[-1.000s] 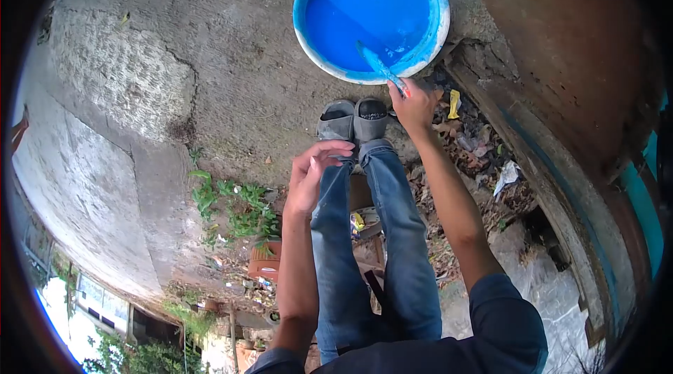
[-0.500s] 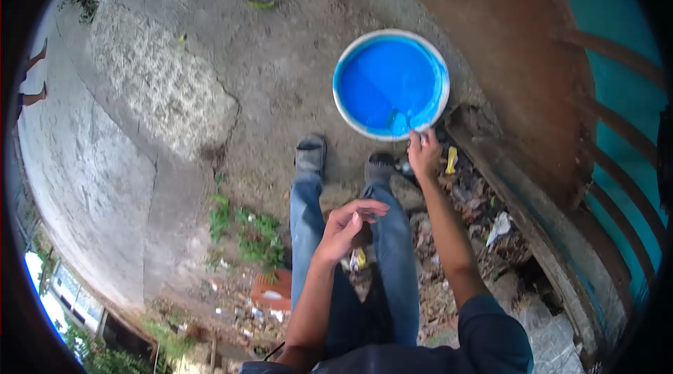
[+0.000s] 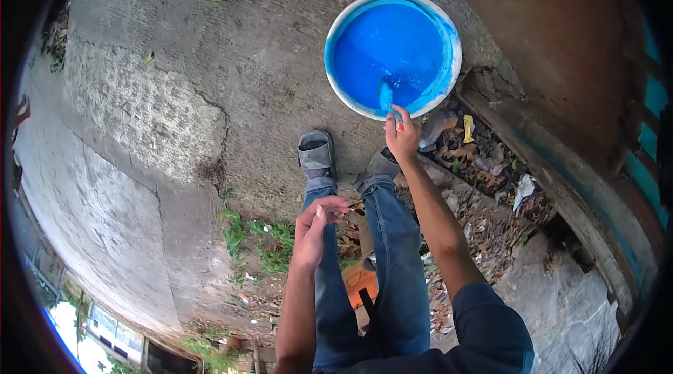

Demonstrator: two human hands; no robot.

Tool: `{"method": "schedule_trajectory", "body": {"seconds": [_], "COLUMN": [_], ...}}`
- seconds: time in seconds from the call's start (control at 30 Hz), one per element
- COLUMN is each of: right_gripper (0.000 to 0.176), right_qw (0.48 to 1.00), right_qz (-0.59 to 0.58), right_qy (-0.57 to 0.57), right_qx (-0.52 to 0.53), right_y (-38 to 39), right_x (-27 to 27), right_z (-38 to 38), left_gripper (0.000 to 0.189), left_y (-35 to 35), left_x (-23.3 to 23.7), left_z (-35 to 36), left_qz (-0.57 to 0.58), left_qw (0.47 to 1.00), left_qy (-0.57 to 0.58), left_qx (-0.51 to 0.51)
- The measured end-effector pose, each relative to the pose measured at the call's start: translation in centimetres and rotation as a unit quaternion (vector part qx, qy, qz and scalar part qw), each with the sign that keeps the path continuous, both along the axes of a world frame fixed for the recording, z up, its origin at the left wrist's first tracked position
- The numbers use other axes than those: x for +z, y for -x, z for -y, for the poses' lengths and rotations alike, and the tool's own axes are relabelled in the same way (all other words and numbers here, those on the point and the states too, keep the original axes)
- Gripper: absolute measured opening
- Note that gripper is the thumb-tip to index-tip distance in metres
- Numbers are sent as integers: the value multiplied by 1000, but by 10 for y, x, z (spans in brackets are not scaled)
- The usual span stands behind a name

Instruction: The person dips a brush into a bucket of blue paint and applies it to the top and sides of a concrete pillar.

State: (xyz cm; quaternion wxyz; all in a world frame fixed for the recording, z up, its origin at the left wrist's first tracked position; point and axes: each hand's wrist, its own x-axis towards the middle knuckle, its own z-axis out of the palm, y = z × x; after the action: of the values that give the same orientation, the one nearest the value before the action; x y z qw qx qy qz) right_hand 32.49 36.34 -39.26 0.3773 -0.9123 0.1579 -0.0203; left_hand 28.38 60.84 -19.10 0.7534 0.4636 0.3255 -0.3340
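A round white-rimmed tub (image 3: 332, 43) of bright blue paint (image 3: 389, 44) stands on the concrete ahead of my feet. At its near rim, my right hand (image 3: 403, 139) is closed round the handle of a paint-covered brush (image 3: 386, 96). The brush's light-blue end dips into the paint, and part of its handle is hidden by my fingers. My left hand (image 3: 315, 225) hovers above my knees, fingers loosely bent and thumb apart, with nothing visible in it.
Right of my feet, litter and dry leaves (image 3: 491, 164) lie beside a low concrete curb (image 3: 533, 157). Green weeds (image 3: 270, 244) grow left of my legs. An orange block (image 3: 359, 284) shows between my legs. Another person's foot (image 3: 22, 111) is at the far left edge.
My view has shifted, so the tub appears higher and larger. The brush in my right hand has moved left along the near rim and looks more upright. My left hand still hovers, fingers bent.
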Motion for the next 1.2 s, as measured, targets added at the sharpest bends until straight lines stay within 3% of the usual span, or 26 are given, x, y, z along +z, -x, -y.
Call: {"method": "schedule_trajectory", "body": {"seconds": [0.2, 0.4, 0.53, 0.57, 0.63, 0.67, 0.73, 0.77, 0.8, 0.87, 0.93, 1.03, 1.2], "right_gripper": [18, 18, 20, 19, 17, 17, 18, 23, 23, 29, 33, 33, 35], "right_qw": [1000, 995, 994, 979, 892, 891, 790, 770, 768, 674, 659, 551, 494], "right_qz": [-5, -25, 17, -7, -47, -42, -35, -35, -28, -3, -9, -4, 36], "right_qy": [-10, 74, 33, -89, -313, -316, -434, -451, -453, -593, -618, -726, -785], "right_qx": [-28, -57, -100, -185, -323, -323, -432, -449, -452, -440, -428, -411, -372], "right_y": [4, -2, 5, 8, 6, 5, 2, 2, 6, 17, 25, 29, 31], "right_x": [-12, -13, -15, -16, -2, 6, 20, 28, 30, 30, 29, 34, 30], "right_z": [-2, 2, 12, 14, 21, 28, 43, 49, 55, 70, 75, 77, 69], "left_gripper": [45, 46, 47, 47, 57, 57, 58, 58, 54, 50, 52, 52, 53], "left_y": [10, 15, 13, 13, 12, 11, 8, 7, 7, 6, 5, 1, 1], "left_x": [-15, -17, -13, -12, -10, -9, -7, -7, -8, -7, -5, -1, -1], "left_z": [6, 12, 14, 14, 14, 15, 16, 16, 16, 16, 16, 19, 21], "left_qz": [-6, -8, 4, 9, 12, 18, 15, 20, 13, 11, 1, 5, 15], "left_qw": [999, 998, 997, 996, 994, 993, 992, 991, 992, 992, 993, 992, 990], "left_qy": [8, -3, -5, -5, -19, -20, -20, -19, -13, -4, -6, -5, -7], "left_qx": [-31, -63, -82, -86, -109, -111, -123, -128, -123, -122, -122, -130, -137]}}
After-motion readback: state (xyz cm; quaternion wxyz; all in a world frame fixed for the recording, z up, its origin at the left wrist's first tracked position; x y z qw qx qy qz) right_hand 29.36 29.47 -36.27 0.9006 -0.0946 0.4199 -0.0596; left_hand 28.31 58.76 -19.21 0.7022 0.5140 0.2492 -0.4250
